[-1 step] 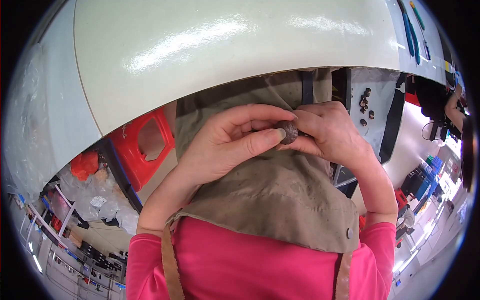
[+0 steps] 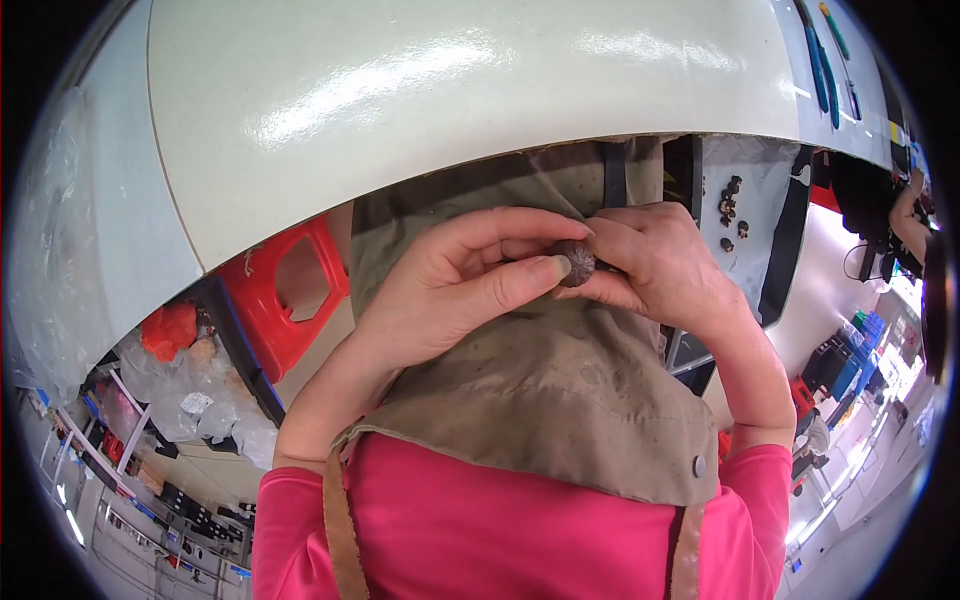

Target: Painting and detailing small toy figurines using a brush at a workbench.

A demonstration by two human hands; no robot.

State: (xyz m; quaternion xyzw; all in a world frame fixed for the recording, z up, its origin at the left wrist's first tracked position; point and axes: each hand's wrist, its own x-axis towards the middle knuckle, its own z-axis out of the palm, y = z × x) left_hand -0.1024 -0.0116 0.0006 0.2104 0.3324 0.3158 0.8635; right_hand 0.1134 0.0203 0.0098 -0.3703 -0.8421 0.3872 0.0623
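A small, round, dark brown ball [image 2: 575, 263] with a ridged surface is held over my lap, in front of the apron. The thumb and fingertips of my left hand [image 2: 480, 275] pinch its left side. My right hand [image 2: 655, 260] is closed against its right side, thumb below and bent fingers above. Something dark shows between the right thumb and fingers, too hidden to name. Beneath both hands the brown apron [image 2: 560, 380] spreads over my lap.
A glossy pale tabletop [image 2: 450, 80] lies ahead, with blue-handled tools [image 2: 820, 70] at its far right. Several small brown pieces rest in an open drawer [image 2: 755, 165]. Left are a red stool [image 2: 285, 300] and plastic bags [image 2: 200, 385]. Another person's arm [image 2: 908, 210] shows far right.
The ball has turned slightly between the fingers, so its ridges show differently. Both hands stay in nearly the same place.
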